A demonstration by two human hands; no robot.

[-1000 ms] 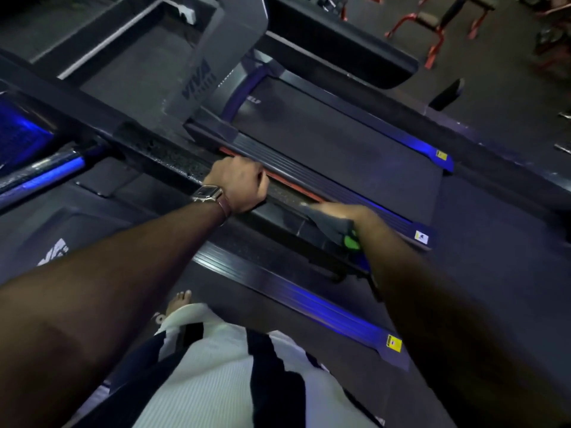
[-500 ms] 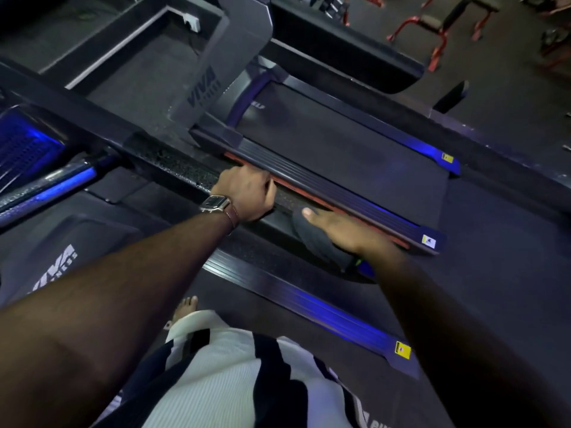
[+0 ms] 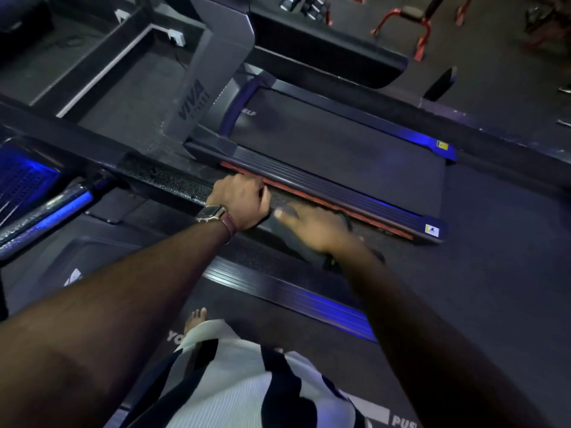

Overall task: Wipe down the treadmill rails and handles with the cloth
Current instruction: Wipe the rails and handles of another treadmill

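The cloth (image 3: 285, 234), dark grey, lies on the treadmill's black handrail (image 3: 167, 180) under the right hand (image 3: 312, 227), whose straight fingers press it flat, blurred. Just beside it, the left hand (image 3: 244, 200), wearing a wristwatch (image 3: 211, 213), curls around the same rail.

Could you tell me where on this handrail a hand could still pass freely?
Bare handrail runs from the left hand back toward the console. It is crowded where the right hand presses the cloth right beside the left hand.
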